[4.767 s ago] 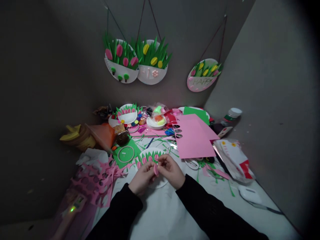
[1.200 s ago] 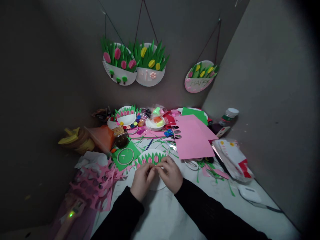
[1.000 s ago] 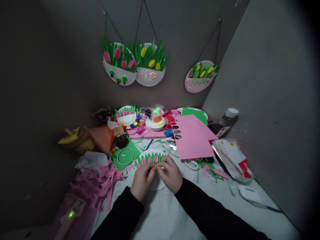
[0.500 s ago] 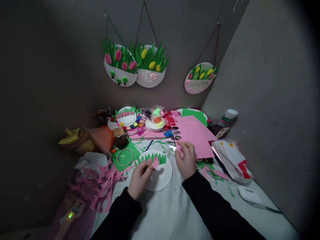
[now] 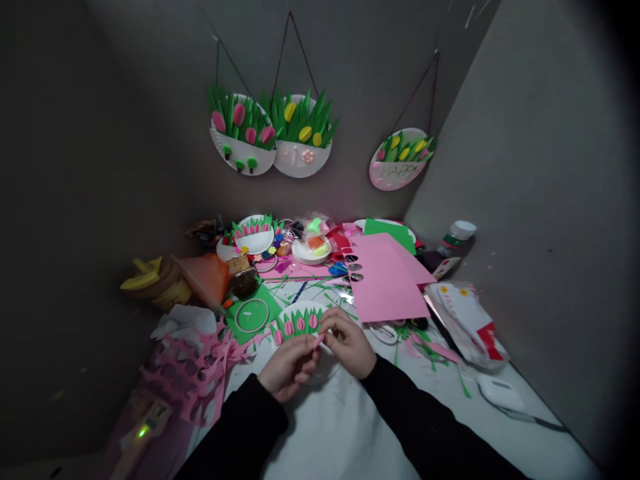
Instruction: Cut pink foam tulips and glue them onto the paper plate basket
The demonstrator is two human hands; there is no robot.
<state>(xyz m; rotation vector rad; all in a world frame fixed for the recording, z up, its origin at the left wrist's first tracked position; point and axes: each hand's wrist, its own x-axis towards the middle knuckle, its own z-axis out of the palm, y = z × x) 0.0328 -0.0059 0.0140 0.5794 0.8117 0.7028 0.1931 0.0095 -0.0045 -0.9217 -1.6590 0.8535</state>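
Observation:
Between the fingertips of my left hand [image 5: 291,365] and my right hand [image 5: 349,341] is a small pink paper piece [image 5: 318,341], pinched by both. Just behind and under my hands lies a white paper plate [image 5: 330,370], partly covered by them. Green paper grass [image 5: 306,317] stands along its upper part, with several pink paper tulips [image 5: 300,325] on it. To the right of my right hand, pink paper sheets [image 5: 387,287] lie with oval holes cut along the left edge.
Pink cut-out scraps [image 5: 187,377] pile at the left. A ring [image 5: 251,315] rests on green paper [image 5: 263,295]. Plastic packets [image 5: 463,320] and a white case [image 5: 501,392] lie at the right. Finished plate baskets [image 5: 303,157] hang on the wall.
My right hand has moved left and down, away from the pink sheets, to meet my left hand at the pink piece. More tulips on the plate now show.

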